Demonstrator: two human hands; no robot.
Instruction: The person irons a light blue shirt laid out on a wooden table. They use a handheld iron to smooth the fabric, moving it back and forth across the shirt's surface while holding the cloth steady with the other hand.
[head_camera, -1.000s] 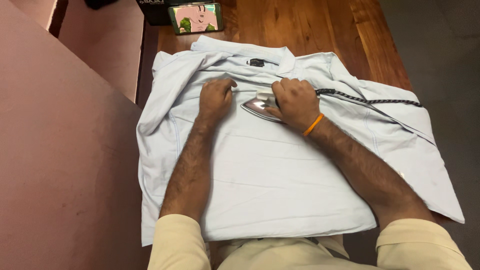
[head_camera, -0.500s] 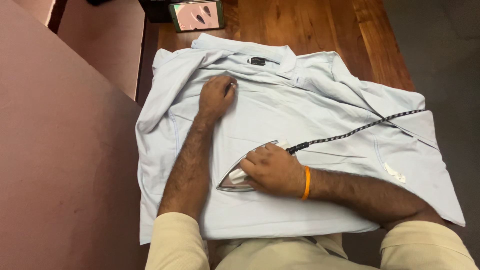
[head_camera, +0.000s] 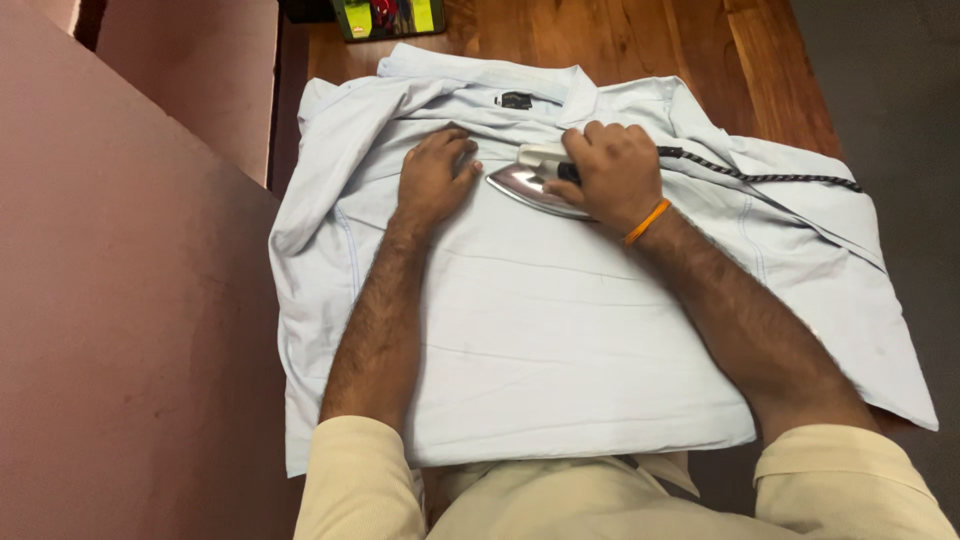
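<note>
A pale blue shirt (head_camera: 560, 330) lies spread back-up on a wooden table (head_camera: 640, 45), collar at the far end. My right hand (head_camera: 612, 170), with an orange band at the wrist, grips the handle of a metal clothes iron (head_camera: 525, 182) resting on the shirt just below the collar. The iron's tip points left toward my left hand (head_camera: 435, 178). That hand presses flat on the fabric near the collar, fingers together, a short gap from the iron. A black-and-white braided cord (head_camera: 760, 178) runs from the iron off to the right over the sleeve.
A phone (head_camera: 390, 15) with a lit screen leans at the table's far edge. A pinkish wall (head_camera: 120, 300) runs close along the left side. Grey floor (head_camera: 890, 80) lies to the right of the table.
My right hand has pushed the iron from the lower middle of the shirt back up to the collar area. The cord swung up with it. My left hand has stayed in place.
</note>
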